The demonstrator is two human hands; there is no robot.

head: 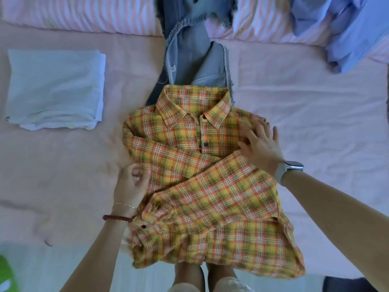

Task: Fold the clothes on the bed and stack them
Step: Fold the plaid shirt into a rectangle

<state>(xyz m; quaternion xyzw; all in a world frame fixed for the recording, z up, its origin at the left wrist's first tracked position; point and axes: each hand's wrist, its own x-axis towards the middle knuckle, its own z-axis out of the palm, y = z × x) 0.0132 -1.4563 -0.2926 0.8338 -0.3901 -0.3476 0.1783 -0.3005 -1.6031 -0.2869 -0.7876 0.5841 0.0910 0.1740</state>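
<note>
Head view is showing your plaid shirt [202, 178] lying front-up in the middle of the pink bed sheet [315, 98], collar pointing to 12 o'clock, hem hanging off the near edge at 6 o'clock. Both sleeves are lying folded in across the chest, one crossing from 9 o'clock, the other coming down diagonally from 3 o'clock toward 7 o'clock.

Your left hand [131, 184] is sitting at the shirt's 9 o'clock edge, fingers curled in and pinching the plaid fabric at the fold. Bracelets [120, 217] are showing on that wrist.

Your right hand [260, 144] is lying on the shirt's shoulder area at about 2 o'clock, fingers spread wide and flat, pressing the cloth down, gripping nothing. A watch [291, 167] is sitting on that wrist.

Denim garment [195, 64] is lying at 12 o'clock from the shirt, its near end tucked under the collar, far end running up onto the striped bedding [84, 15]. Folded pale blue garment [56, 89] is resting at 10 o'clock, well apart from the shirt. Crumpled blue clothes [347, 28] are piling at 1 o'clock in the far corner. Green object [6, 275] is peeking in at 8 o'clock, too cut off to tell what it is.
</note>
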